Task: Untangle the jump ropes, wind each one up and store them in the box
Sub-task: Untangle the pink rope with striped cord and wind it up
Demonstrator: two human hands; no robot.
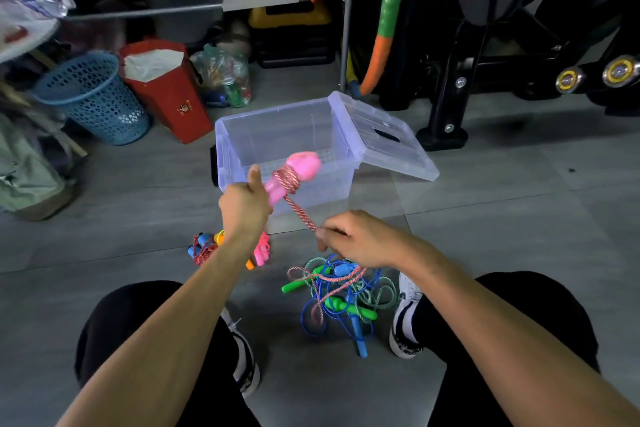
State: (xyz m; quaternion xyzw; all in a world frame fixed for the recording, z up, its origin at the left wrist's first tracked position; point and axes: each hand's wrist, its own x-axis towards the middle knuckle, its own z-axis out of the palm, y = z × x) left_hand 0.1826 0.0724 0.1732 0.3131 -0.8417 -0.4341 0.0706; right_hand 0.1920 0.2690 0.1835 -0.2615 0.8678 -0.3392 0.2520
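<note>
Above the open clear box (277, 135), seen from the head camera, the left hand (244, 204) grips the pink handle (294, 173) with a few turns of pink-and-white rope (299, 210) already wound on. The right hand (360, 239) pinches that rope just below. Winding well probably means keeping the rope taut, laying turns side by side, and feeding slack slowly from the tangled pile (343, 291) on the floor so nothing snags.

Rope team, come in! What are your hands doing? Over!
Left hand grips pink handle. Right hand pinches its rope, winding. Box open. Tangled ropes wait on floor.
</note>
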